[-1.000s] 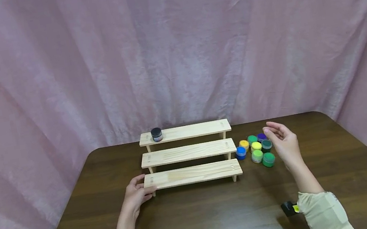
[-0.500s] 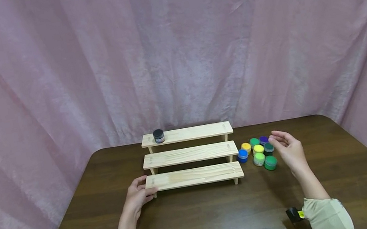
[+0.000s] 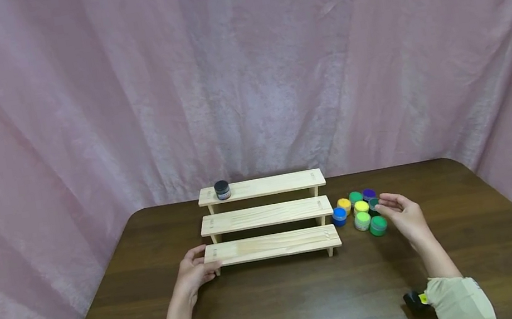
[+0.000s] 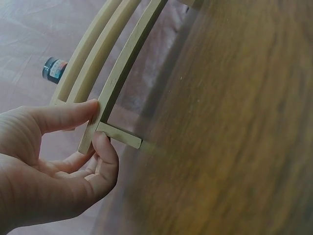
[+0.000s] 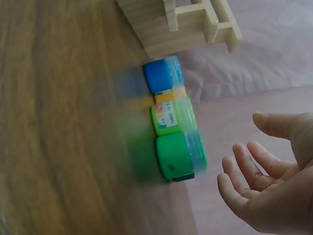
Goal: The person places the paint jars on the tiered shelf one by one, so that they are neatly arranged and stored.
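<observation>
A three-step wooden display rack [image 3: 265,216] stands on the table. My left hand [image 3: 192,273] grips the left end of its lowest shelf; in the left wrist view the thumb lies on top of the board and curled fingers are under it by the leg [image 4: 120,134]. A black-lidded paint jar [image 3: 222,190] sits at the left of the top shelf. My right hand [image 3: 404,215] is beside a cluster of paint jars, nearest the dark green jar [image 3: 374,206] and the green jar [image 3: 378,225]. Its fingers are apart, and the right wrist view shows nothing between them.
In the cluster right of the rack stand a blue jar [image 3: 339,216], an orange-yellow jar [image 3: 344,205], a yellow jar [image 3: 361,208], a light green jar [image 3: 362,220], another green jar [image 3: 355,197] and a purple jar [image 3: 369,195]. A pink curtain [image 3: 241,71] hangs behind the table.
My right hand has come down from above the back of the jar cluster to its right side, by the dark green jar. The left hand keeps its grip on the rack.
</observation>
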`<state>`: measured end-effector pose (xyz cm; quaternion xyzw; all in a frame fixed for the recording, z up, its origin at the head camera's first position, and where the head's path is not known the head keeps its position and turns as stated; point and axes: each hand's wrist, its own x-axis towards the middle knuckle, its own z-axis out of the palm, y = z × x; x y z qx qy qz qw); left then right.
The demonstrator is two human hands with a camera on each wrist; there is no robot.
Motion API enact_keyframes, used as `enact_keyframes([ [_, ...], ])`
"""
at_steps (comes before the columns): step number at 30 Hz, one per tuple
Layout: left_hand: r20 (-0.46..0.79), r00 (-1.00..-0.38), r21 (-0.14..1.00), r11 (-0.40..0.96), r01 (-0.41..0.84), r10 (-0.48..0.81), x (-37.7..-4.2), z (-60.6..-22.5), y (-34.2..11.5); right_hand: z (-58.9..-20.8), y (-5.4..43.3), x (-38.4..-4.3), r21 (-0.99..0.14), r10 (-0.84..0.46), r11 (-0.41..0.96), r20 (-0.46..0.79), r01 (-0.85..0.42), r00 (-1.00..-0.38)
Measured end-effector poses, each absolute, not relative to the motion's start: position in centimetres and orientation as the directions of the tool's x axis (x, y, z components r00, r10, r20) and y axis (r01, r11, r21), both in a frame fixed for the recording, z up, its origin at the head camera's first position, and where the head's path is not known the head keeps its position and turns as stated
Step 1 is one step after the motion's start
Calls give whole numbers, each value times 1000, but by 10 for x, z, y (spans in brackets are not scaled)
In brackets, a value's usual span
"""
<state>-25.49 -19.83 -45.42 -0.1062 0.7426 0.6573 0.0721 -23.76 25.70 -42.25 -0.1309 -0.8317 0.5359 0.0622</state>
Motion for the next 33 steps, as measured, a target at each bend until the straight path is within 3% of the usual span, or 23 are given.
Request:
enact_keyframes([
  [17, -261, -963, 956, 119, -268, -71, -250, -457, -200, -452, 272, -232, -870, 44, 445, -214, 211, -976],
  [33, -235, -970, 961, 137, -241, -61, -253, -453, -197, -453, 278, -239, -829, 20, 534, -183, 165, -983],
])
